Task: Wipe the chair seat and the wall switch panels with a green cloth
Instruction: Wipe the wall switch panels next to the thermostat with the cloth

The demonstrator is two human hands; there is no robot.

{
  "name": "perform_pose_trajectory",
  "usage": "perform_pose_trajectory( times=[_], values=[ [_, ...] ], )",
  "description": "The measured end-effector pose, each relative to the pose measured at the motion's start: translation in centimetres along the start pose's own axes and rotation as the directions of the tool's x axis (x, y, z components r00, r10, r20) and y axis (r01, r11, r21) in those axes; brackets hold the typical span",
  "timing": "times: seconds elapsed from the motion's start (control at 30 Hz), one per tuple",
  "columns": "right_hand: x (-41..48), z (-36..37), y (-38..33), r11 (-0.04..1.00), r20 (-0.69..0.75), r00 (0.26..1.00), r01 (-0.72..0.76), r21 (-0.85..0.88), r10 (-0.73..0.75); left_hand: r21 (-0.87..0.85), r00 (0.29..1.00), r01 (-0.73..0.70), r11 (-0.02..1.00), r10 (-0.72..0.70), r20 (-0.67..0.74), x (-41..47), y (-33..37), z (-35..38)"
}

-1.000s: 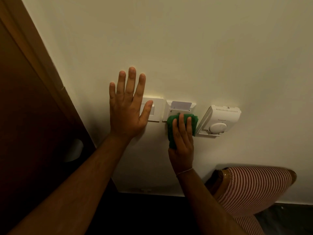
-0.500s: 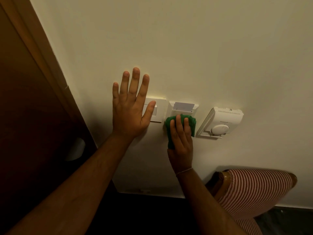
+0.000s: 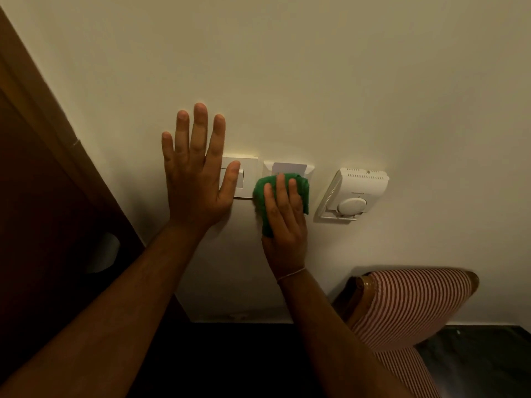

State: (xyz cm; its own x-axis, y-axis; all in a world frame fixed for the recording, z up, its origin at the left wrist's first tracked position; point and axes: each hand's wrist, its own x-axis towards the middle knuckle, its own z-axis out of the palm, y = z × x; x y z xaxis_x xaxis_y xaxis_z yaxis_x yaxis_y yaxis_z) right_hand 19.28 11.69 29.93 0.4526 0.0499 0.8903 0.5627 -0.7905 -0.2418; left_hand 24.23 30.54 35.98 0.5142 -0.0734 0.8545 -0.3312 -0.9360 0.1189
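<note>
My right hand [image 3: 283, 222] presses a bunched green cloth [image 3: 260, 193] flat against the lower part of the middle wall panel, a white card holder [image 3: 288, 167] with a card in its slot. My left hand [image 3: 194, 173] rests open and flat on the wall, its thumb lying over the white switch panel [image 3: 247, 179] to the left of the card holder. A white thermostat [image 3: 355, 193] with a round dial hangs on the wall to the right, apart from the cloth. The red-and-white striped chair [image 3: 408, 308] stands below right against the wall.
A dark brown wooden door and its frame [image 3: 43, 168] run down the left side. The cream wall [image 3: 316, 81] fills the upper view. Dark floor [image 3: 474, 360] shows at the bottom beside the chair.
The right hand with the cloth has slid slightly left and down over the card holder. The left hand stays flat on the wall. The view has shifted a little.
</note>
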Motion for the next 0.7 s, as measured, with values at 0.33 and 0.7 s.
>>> perform_pose_trajectory(
  times=[0.33,0.7],
  values=[
    [-1.0,0.9,-0.7,0.988,-0.057,0.988,-0.144,0.046,0.147,0.006,1.0,-0.016,1.0,0.016,-0.012,0.2,0.1,-0.1],
    [-1.1,-0.1,1.6,0.997,-0.071,0.995,-0.077,-0.024,0.075,0.025,0.999,0.002,1.0,-0.001,-0.04,0.3,0.5,-0.4]
  ],
)
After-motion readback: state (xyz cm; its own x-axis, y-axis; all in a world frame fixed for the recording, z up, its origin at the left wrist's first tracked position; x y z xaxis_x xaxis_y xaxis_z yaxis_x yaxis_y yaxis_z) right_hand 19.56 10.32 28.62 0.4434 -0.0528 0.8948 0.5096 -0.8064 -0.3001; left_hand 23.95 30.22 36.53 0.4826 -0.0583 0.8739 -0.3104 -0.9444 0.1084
